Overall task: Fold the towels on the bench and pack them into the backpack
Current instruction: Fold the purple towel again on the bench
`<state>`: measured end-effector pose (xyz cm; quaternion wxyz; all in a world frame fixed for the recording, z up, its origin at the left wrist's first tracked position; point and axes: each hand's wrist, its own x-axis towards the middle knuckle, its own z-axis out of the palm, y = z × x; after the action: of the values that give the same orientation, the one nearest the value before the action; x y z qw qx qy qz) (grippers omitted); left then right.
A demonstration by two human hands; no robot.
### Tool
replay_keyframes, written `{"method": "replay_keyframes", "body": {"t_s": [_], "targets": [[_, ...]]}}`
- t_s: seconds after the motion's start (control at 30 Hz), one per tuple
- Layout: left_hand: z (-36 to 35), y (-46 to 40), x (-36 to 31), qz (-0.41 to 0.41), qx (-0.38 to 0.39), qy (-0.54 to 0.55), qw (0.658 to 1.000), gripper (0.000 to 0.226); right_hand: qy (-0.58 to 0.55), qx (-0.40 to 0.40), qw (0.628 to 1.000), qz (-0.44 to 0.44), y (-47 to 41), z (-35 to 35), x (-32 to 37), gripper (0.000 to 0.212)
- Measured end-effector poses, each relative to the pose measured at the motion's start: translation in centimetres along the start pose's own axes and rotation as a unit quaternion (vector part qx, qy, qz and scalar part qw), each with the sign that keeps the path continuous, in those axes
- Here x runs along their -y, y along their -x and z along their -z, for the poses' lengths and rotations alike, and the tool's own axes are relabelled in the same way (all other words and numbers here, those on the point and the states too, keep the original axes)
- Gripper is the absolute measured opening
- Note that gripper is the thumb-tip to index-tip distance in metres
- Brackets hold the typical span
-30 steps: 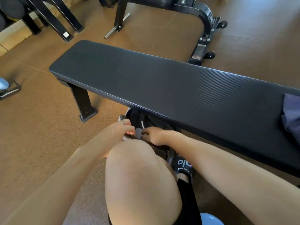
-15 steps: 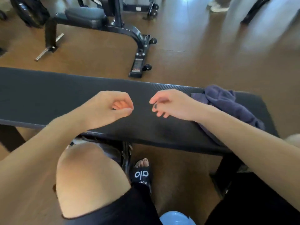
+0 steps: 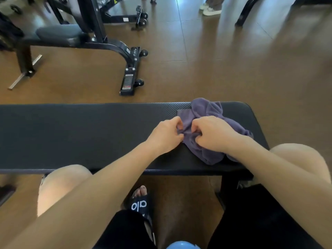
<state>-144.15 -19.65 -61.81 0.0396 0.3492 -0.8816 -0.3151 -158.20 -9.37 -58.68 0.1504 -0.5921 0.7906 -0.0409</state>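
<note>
A crumpled purple towel (image 3: 208, 112) lies on the right end of the long black bench (image 3: 80, 133). My left hand (image 3: 166, 134) pinches the towel's near left edge. My right hand (image 3: 213, 134) grips the bunched cloth right beside it, fingers curled into the fabric. The two hands are almost touching over the towel. The backpack is hidden; only a small dark bit shows under the bench behind my left knee (image 3: 61, 184).
A black weight machine (image 3: 115, 49) with wheels stands on the brown floor beyond the bench. Someone's white shoes (image 3: 210, 9) show at the far top. My sandalled foot (image 3: 139, 203) rests under the bench, and a blue round object (image 3: 182, 245) sits at the bottom edge.
My hands rose from the bag under the bench, crossed to the right over the bench top and took hold of the purple towel. The view swung right.
</note>
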Motion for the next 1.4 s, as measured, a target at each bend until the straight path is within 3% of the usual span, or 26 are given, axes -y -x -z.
{"method": "replay_keyframes", "body": {"t_s": [0.1,0.2,0.33,0.5,0.57,0.73,0.87,0.93,1.03,1.1,1.23,1.33,1.4], "targets": [[0.7,-0.3,0.3,0.047,-0.028,0.045,0.997,0.008,-0.05,-0.02,0.999,0.011,-0.7,0.5,-0.2,0.017],[3.3,-0.7,1.2,0.092,-0.097,0.126,0.983,0.006,-0.133,-0.103,0.985,0.032,-1.4,1.4,-0.5,0.019],[8.9,-1.1,3.0,0.153,-0.21,0.338,0.904,0.014,-0.237,-0.192,0.952,-0.022,-2.8,4.1,-0.4,0.021],[14.9,-0.2,6.9,0.201,-0.343,0.347,0.85,0.018,-0.335,-0.252,0.906,-0.065,-3.7,7.3,-0.1,0.026],[15.5,0.7,8.3,0.223,-0.349,0.303,0.858,0.013,-0.335,-0.25,0.906,-0.066,-4.0,7.2,0.0,0.025],[14.6,3.0,10.7,0.205,-0.271,0.086,0.937,0.017,-0.327,-0.169,0.927,-0.073,-4.3,5.6,0.5,0.019],[14.4,3.9,11.3,0.219,-0.211,0.058,0.951,0.035,-0.373,-0.138,0.913,-0.089,-4.0,5.4,1.2,0.02],[14.2,4.2,10.3,0.15,-0.19,0.009,0.97,0.061,-0.429,-0.117,0.892,-0.076,-3.8,5.6,2.3,0.026],[13.5,4.3,6.2,-0.067,-0.121,-0.022,0.99,0.087,-0.427,-0.075,0.901,0.016,-3.3,5.7,5.0,0.032],[12.4,3.8,3.8,-0.161,-0.074,-0.041,0.983,0.076,-0.41,-0.053,0.906,0.09,-3.1,5.3,7.0,0.031],[11.9,3.1,1.9,-0.138,-0.079,0.033,0.987,0.021,-0.443,-0.045,0.885,0.138,-3.0,4.4,8.5,0.026],[12.1,2.8,2.7,-0.142,-0.092,-0.011,0.986,0.021,-0.437,-0.075,0.888,0.122,-3.2,3.8,7.6,0.021],[12.3,2.9,3.2,-0.136,-0.111,-0.004,0.985,0.028,-0.375,-0.056,0.918,0.118,-3.2,3.3,7.1,0.026]]}}
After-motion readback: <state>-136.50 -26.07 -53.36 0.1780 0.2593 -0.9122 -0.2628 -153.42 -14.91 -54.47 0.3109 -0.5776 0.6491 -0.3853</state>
